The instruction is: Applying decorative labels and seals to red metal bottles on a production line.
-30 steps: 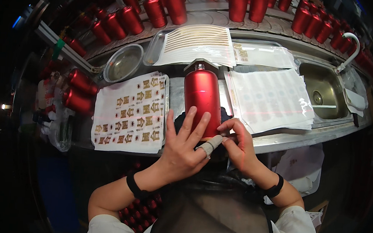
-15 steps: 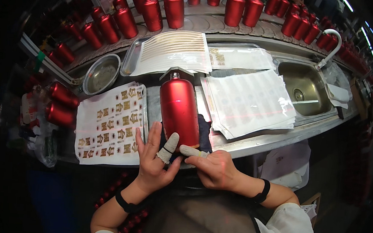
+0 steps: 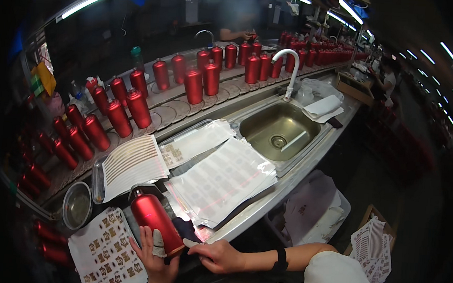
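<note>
A glossy red bottle with a bare metallic neck lies tilted at the bench edge, its base toward me. My left hand is beside the base, fingers spread and open, with a pale finger cot on one finger lying near the bottle's side. At the base rim, my right hand points its cot-covered index finger at the bottle, apparently touching it. Its other fingers are curled closed, and what they hold, if anything, is hidden. A sheet of gold-brown character decals lies left of the bottle.
Paper sheets lie right of the bottle, a striped decal sheet behind it. A metal bowl stands at left, a sink with a white faucet at right. Red bottles line the conveyor behind; a person's hand shows beyond.
The view has swung up and to the right, so bench things sit lower and further left in the picture. Both hands stay at the bottle's base in much the same pose.
</note>
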### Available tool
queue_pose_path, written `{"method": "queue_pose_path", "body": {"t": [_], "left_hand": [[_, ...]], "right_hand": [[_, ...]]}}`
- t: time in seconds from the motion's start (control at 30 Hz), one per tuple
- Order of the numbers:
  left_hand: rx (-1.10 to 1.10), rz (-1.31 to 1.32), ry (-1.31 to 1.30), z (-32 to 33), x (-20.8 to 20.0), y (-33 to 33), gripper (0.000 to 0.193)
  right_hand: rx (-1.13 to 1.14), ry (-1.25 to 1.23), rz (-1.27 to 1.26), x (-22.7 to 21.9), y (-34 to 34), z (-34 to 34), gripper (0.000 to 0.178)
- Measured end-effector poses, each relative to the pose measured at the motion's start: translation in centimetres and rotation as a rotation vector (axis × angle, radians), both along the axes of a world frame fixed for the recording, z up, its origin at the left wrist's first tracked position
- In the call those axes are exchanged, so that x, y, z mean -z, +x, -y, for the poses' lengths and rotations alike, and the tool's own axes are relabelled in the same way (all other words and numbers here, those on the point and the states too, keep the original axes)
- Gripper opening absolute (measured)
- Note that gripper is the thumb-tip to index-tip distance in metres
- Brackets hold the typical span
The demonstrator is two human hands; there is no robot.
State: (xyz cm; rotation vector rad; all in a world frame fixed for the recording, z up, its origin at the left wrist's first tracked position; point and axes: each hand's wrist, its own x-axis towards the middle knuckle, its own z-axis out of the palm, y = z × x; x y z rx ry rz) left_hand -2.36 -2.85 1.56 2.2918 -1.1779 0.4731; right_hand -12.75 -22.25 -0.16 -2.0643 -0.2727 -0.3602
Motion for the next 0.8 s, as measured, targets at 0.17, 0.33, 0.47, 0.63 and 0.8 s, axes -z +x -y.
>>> {"method": "queue_pose_path", "body": {"t": [0.17, 0.33, 0.47, 0.63, 0.8], "left_hand": [[-0.032, -0.05, -0.028, -0.4, 1.0, 0.0, 0.088], [-0.044, -0.054, -0.059, -0.6, 1.6, 0.1, 0.086], [-0.028, -0.031, -0.067, -0.9, 2.3, 0.6, 0.082], [-0.02, 0.046, 0.022, -1.5, 3.0, 0.5, 0.068], [-0.083, -0.144, -0.115, -1.4, 2.8, 0.0, 0.07]], "right_hand": [[-0.052, -0.111, 0.197, 0.3, 0.3, -0.2, 0.037], [-0.086, -0.126, 0.275, 0.6, 0.9, -0.3, 0.041], [-0.164, -0.074, 0.322, 0.2, 1.9, -1.6, 0.042], [-0.216, -0.105, 0.292, -0.2, 2.5, -2.2, 0.035], [-0.166, -0.095, 0.213, 0.0, 1.5, -0.2, 0.038]]}}
